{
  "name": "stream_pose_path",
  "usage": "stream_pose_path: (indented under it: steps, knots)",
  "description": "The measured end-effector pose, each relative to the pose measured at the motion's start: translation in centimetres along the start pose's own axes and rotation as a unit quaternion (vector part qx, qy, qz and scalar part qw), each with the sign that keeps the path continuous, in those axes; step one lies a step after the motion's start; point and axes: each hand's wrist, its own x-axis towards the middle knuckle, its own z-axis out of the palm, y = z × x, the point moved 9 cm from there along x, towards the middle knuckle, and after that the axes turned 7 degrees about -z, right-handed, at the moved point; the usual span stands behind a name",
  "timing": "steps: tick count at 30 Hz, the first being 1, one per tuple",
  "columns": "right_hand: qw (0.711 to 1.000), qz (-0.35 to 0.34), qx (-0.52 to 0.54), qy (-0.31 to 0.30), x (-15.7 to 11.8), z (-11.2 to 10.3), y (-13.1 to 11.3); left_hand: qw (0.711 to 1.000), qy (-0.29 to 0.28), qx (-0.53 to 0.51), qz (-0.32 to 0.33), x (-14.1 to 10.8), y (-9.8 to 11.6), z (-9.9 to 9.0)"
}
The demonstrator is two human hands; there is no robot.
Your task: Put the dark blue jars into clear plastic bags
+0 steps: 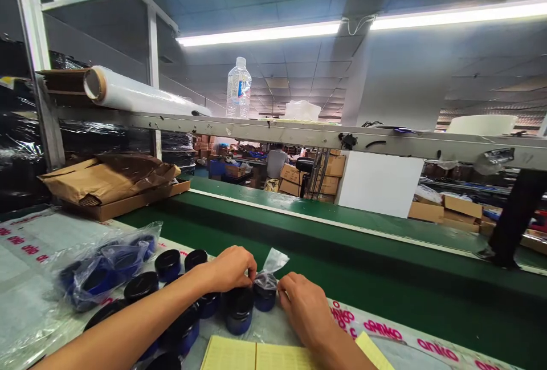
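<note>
A small dark blue round container (264, 297) stands at the front edge of the green conveyor belt, with a clear plastic bag (273, 261) gathered over its top. My left hand (234, 267) is curled at its left side, fingertips pinched against the bagged container. At the other side, my right hand (304, 306) has bent fingers closed on its right edge. Just under my left hand stands a taller blue container (239, 313) with a black top. More blue containers with black tops (167, 265) crowd around my left forearm.
A clear bag of blue containers (113, 267) lies at the left. Yellow printed sheets (239, 354) lie in front of me. Behind runs the green belt (342, 261). A metal shelf rail (299, 132) crosses above, carrying a plastic bottle (239, 89) and a film roll (141, 93).
</note>
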Motion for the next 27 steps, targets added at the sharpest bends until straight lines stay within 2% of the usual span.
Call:
stream_pose_path:
  steps: [5,11,17,27]
  knots:
    - [0.986,-0.092,-0.141,-0.016,-1.0,-0.3,-0.6,0.995,0.048,0.057,0.071,0.8,2.4,0.5]
    - [0.958,-0.145,-0.247,-0.01,-3.1,-0.4,-1.2,0.967,0.117,0.16,0.159,1.2,5.5,1.4]
    - [0.944,-0.197,-0.264,-0.028,-4.3,0.0,-2.1,0.925,0.156,0.233,0.258,-0.4,7.3,1.5]
    - [0.952,-0.18,-0.228,-0.094,-3.8,1.0,-1.7,0.91,0.147,0.259,0.289,-0.7,8.2,1.9]
